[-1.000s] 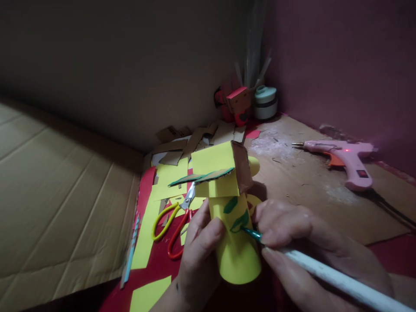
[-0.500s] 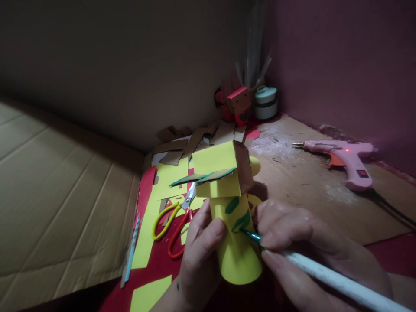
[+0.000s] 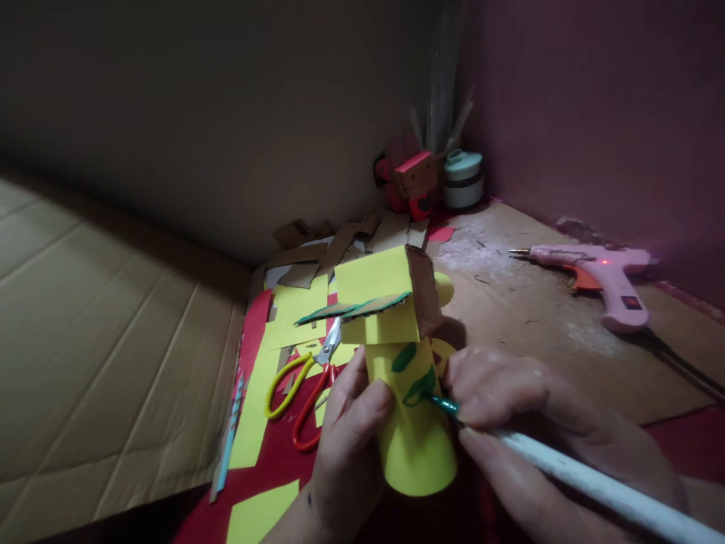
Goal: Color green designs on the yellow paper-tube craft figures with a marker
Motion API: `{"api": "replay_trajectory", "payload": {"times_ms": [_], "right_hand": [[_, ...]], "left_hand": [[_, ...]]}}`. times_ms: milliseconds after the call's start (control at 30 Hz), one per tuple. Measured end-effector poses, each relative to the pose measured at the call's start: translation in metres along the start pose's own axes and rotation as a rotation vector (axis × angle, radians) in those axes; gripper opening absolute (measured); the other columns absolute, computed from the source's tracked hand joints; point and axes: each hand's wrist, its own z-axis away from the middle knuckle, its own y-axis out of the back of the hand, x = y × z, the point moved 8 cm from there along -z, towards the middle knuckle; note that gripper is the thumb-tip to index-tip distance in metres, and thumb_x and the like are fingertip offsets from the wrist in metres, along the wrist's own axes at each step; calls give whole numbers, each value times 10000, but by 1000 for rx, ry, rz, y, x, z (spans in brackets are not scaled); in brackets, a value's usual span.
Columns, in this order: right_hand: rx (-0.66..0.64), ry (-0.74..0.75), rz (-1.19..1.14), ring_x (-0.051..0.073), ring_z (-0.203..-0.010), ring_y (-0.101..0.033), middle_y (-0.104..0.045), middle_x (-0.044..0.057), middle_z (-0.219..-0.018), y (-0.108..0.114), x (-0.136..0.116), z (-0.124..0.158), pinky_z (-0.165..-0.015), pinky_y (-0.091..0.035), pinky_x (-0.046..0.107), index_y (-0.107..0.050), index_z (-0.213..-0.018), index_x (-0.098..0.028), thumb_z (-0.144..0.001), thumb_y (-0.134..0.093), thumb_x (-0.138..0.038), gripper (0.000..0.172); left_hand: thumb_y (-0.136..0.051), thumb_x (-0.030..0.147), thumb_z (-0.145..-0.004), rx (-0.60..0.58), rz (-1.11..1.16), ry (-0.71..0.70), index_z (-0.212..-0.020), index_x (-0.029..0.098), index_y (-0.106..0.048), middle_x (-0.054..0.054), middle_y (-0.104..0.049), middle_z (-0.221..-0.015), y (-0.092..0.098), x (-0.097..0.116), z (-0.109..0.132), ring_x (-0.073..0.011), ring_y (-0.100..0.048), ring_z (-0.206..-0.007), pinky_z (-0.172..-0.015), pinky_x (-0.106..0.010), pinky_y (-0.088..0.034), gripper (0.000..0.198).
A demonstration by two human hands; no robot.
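My left hand (image 3: 358,423) is wrapped round the side of a yellow paper figure (image 3: 416,457), which has a tube body and a boxy yellow head with a bare cardboard side. Two green-edged cardboard strips (image 3: 377,304) jut from the head. On the tube are green leaf-shaped paint marks (image 3: 418,387). Between thumb and fingers, my right hand (image 3: 510,408) pinches a paintbrush (image 3: 572,472) with a whitish handle. Its green-wet tip touches the lower leaf mark.
Scissors (image 3: 325,355) with one yellow and one red handle lie left of the figure among yellow paper scraps (image 3: 249,423). A pencil (image 3: 231,438) is farther left, by a large cardboard panel (image 3: 113,355). A pink glue gun (image 3: 612,276) with a red light rests on the right; a lidded pot (image 3: 463,180) stands behind.
The brush tip has shifted slightly right and up along the lower leaf mark, and the right hand moved with it. More green fills that mark's lower part. My left hand and the figure hold still.
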Motion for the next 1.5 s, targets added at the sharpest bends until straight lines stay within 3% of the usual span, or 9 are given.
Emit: {"api": "replay_trajectory", "payload": {"times_ms": [233,367,533,700,833,933,1100,1300,1500], "right_hand": [[-66,38,-17,181,-725,-751,-698,-13,-789,-4,-4,4,-693,-645,292,-651,-953,-289,-883,-677,-14,285],[15,9,26,188,-727,-755,-703,-10,-772,-1,-3,2,-642,-635,265,-651,-935,-290,-857,-666,17,317],[95,-41,23,228,-686,-739,-708,27,-729,-1,-8,-13,-586,-647,299,-727,-875,-274,-818,-832,-171,158],[83,-43,-5,236,-686,-740,-718,48,-733,1,-13,-24,-579,-651,301,-780,-869,-271,-813,-874,-263,109],[23,-37,-46,224,-679,-743,-730,50,-761,4,-8,-12,-600,-653,294,-806,-896,-273,-837,-852,-192,111],[-74,-18,-89,179,-670,-737,-732,31,-826,2,-3,0,-642,-646,273,-802,-984,-307,-903,-763,-98,228],[-208,4,-100,184,-725,-750,-720,35,-885,-3,0,3,-626,-626,254,-772,-1076,-328,-948,-688,-99,276],[-24,-59,-95,147,-597,-667,-691,2,-805,-2,3,2,-523,-571,224,-736,-1023,-316,-912,-698,-94,251],[71,-54,-63,176,-715,-720,-716,11,-839,-2,6,8,-518,-551,205,-684,-978,-303,-935,-664,-132,177]], "left_hand": [[-738,413,-919,13,-21,-15,-957,228,-772,-27,-746,-815,2,1,1,-269,-771,-896,-842,-381,-623,193],[-742,410,-916,-7,-14,1,-997,227,-783,-31,-752,-822,0,0,1,-257,-773,-878,-810,-352,-625,204],[-741,399,-915,-16,3,-10,-976,233,-788,-22,-749,-812,-2,2,-1,-238,-775,-863,-779,-318,-624,183],[-734,386,-923,-12,7,-25,-965,218,-781,-23,-741,-797,0,3,-2,-234,-775,-844,-777,-315,-625,179],[-730,388,-926,-20,27,-15,-1004,221,-781,-25,-765,-828,0,1,-2,-229,-780,-832,-782,-316,-628,191],[-738,388,-921,-4,41,-10,-1022,221,-782,-30,-786,-879,0,0,-2,-230,-782,-848,-802,-320,-629,199],[-757,380,-907,-1,41,-10,-992,219,-774,-36,-786,-883,0,2,-3,-242,-783,-841,-807,-336,-630,183],[-754,382,-902,-10,43,-32,-1029,217,-782,-58,-802,-917,1,1,-4,-252,-785,-828,-773,-340,-639,210],[-757,373,-899,0,36,-38,-998,211,-782,-57,-808,-923,1,1,-4,-229,-779,-779,-758,-323,-635,192]]}}
